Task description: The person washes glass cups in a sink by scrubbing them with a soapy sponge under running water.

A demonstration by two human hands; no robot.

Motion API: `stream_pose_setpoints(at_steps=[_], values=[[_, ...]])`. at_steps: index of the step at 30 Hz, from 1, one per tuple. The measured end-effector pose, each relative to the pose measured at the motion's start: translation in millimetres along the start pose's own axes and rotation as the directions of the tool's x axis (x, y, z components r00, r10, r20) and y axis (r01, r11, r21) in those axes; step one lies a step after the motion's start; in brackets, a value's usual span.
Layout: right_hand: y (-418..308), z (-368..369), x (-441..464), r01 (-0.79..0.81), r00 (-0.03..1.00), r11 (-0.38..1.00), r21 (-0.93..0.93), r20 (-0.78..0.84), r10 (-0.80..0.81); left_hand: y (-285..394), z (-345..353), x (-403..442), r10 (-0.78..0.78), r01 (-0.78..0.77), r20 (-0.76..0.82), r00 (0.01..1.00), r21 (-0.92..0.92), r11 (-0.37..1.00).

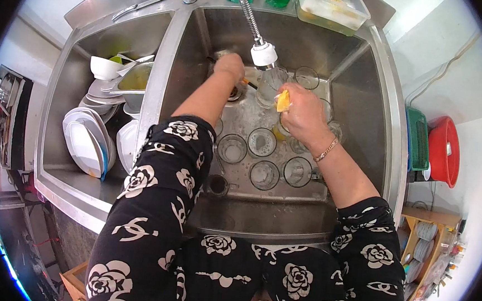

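Note:
My right hand [306,113] is closed around a yellow sponge [283,101] above the sink basin, close to a clear glass [268,91] under the faucet. Toward the back left of the same basin is my left hand [230,68], its fingers hidden behind its back. A blurred, glassy-looking thing [222,54] shows at its far side, and I cannot tell whether the hand holds it. Several drinking glasses stand on the basin floor, among them a glass [232,149], a foamy glass [262,143] and a glass mug [297,171].
A white spray head on a flexible hose [263,54] hangs over the basin. In the left basin are stacked plates [85,142], a white bowl [105,68] and a metal container [136,79]. A plastic tub [333,10] sits on the back ledge. A red basin [443,150] is at right.

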State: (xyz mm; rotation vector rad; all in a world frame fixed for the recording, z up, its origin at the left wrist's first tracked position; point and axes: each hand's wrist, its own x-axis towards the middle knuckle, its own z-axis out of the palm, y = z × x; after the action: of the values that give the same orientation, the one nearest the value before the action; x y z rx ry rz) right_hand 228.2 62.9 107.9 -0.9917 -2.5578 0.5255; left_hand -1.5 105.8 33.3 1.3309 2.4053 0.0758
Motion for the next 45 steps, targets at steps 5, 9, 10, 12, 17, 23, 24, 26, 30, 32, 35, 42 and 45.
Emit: stream_pose_setpoints(at_steps=[5,9,10,12,17,23,24,26,30,32,35,42,45], values=[[6,5,-2,0.036,0.999,0.999,0.009,0.007,-0.036,-1,-3,16,0.067,-0.067,-0.019,0.998,0.045,0.997],[0,5,-2,0.020,0.998,0.999,-0.026,0.067,-0.018,-1,-1,26,0.368,-0.362,-0.022,0.930,0.131,0.923],[0,6,-2,0.023,0.997,0.999,-0.028,0.068,-0.021,-1,-5,27,0.402,-0.397,-0.030,0.915,0.113,0.911],[1,5,-2,0.028,0.997,0.999,-0.033,0.067,-0.026,1,-11,32,0.465,-0.461,-0.049,0.884,0.078,0.884],[3,3,-2,0.023,0.997,0.999,-0.034,0.068,-0.021,0,-21,44,0.568,-0.564,0.001,0.823,0.120,0.817],[0,2,-3,0.008,0.997,0.999,-0.032,0.076,-0.006,9,-65,-25,0.545,-0.543,-0.060,0.837,0.039,0.839],[0,2,-3,0.007,0.997,0.999,-0.037,0.078,-0.004,6,-61,-17,0.547,-0.542,-0.067,0.835,0.072,0.837],[0,3,-4,0.020,0.997,0.999,-0.036,0.077,-0.017,-1,-50,6,0.551,-0.539,-0.079,0.831,0.135,0.831],[2,6,-4,0.020,0.995,0.999,-0.041,0.100,-0.015,2,-44,-1,0.548,-0.527,-0.191,0.814,0.152,0.836],[1,9,-5,0.036,0.995,0.999,-0.027,0.095,-0.033,2,-37,3,0.536,-0.520,-0.215,0.816,0.129,0.844],[0,14,-5,0.039,0.995,0.999,-0.020,0.098,-0.036,-2,-34,6,0.590,-0.554,-0.234,0.773,0.205,0.807],[3,16,-5,0.023,0.995,0.999,-0.041,0.101,-0.018,-15,1,48,0.632,-0.532,-0.203,0.748,0.384,0.754],[6,19,-4,0.025,0.997,1.000,0.015,0.069,-0.026,-17,12,61,0.646,-0.534,-0.210,0.734,0.411,0.739]])
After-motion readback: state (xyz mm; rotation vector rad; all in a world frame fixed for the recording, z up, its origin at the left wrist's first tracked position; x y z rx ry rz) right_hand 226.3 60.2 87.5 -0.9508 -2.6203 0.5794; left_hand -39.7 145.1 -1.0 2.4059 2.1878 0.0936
